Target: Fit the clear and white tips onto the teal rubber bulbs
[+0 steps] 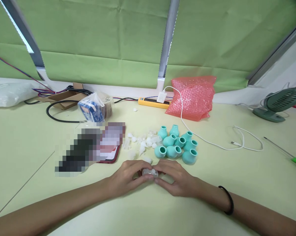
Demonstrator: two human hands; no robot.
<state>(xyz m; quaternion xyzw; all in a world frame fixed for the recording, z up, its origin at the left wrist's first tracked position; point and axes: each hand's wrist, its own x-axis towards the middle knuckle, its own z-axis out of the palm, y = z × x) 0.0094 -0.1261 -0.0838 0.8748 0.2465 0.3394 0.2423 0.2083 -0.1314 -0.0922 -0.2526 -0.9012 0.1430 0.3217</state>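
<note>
My left hand [125,178] and my right hand [176,178] meet at the table's near middle, fingers pinched together on a small clear plastic piece [149,172] held between them. Just beyond my hands lie several small white and clear plastic parts [143,142]. To their right stands a cluster of several teal vase-shaped pieces [177,147]. A black band circles my right wrist [228,200].
A phone in a red case [112,154] lies left of the parts, partly blurred out. Further back are a plastic bag with a blue packet [95,108], a cardboard box [64,96], a yellow power strip [152,102], pink bubble wrap [192,96], a white cable [236,141], a fan [278,105] and a green-handled screwdriver [295,160].
</note>
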